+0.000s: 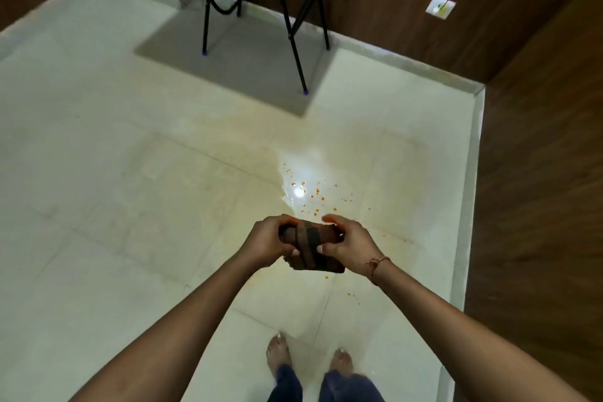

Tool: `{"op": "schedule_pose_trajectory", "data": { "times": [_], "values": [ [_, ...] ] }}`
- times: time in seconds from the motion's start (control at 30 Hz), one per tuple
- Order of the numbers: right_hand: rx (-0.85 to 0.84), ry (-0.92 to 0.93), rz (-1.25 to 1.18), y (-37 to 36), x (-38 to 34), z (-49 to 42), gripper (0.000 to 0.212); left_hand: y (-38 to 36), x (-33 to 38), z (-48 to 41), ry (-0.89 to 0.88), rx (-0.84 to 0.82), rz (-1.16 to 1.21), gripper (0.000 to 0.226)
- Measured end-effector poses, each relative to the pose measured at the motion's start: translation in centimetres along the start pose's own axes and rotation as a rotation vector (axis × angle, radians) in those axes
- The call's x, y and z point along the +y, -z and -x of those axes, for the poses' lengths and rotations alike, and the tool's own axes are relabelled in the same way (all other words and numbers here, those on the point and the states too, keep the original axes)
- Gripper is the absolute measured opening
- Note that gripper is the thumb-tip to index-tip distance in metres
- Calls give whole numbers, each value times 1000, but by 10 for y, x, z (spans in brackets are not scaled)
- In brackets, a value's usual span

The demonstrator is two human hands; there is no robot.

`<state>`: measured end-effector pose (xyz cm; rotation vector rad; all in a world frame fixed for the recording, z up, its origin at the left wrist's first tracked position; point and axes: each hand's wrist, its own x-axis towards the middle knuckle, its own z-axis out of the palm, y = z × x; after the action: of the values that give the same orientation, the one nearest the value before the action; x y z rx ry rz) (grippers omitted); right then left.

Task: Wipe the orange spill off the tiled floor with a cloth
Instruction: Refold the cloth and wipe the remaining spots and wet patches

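Fingers [332, 220] round brown, perhaps striped cloth [310, 246]

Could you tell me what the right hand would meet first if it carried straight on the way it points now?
The right hand grips the folded brown striped cloth; pushing on, it would probably meet the left hand gripping the cloth's other end, though depth is unclear.

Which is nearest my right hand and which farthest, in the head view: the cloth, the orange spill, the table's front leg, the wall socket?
1. cloth, gripped in the right hand.
2. orange spill, just beyond it.
3. table's front leg, farther ahead.
4. wall socket, farthest, upper right.
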<state>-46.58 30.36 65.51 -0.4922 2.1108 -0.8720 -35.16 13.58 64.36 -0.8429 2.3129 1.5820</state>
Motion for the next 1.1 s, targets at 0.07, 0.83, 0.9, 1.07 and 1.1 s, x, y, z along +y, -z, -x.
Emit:
{"op": "schedule_pose_trajectory", "data": {
  "times": [0.07, 0.83, 0.9, 1.07, 1.1],
  "values": [
    [-6, -9, 156, -15, 31, -23, 30, -20, -25, -22, 14, 15, -184, 34],
    [168, -233, 698, -156, 600, -217, 27, -418, -390, -317, -238, -258, -757, 43],
    [23, -268, 609, -177, 633, -225, 30, -438, -414, -332, -300, -329, -867, 46],
    [264, -200, 557, -204, 672, -228, 38, -456, -464, -339, -404, -366, -995, 54],
    [263, -129, 625, -203, 677, -230, 40, -454, -470, -339, -441, -355, -991, 55]
  ]
}}
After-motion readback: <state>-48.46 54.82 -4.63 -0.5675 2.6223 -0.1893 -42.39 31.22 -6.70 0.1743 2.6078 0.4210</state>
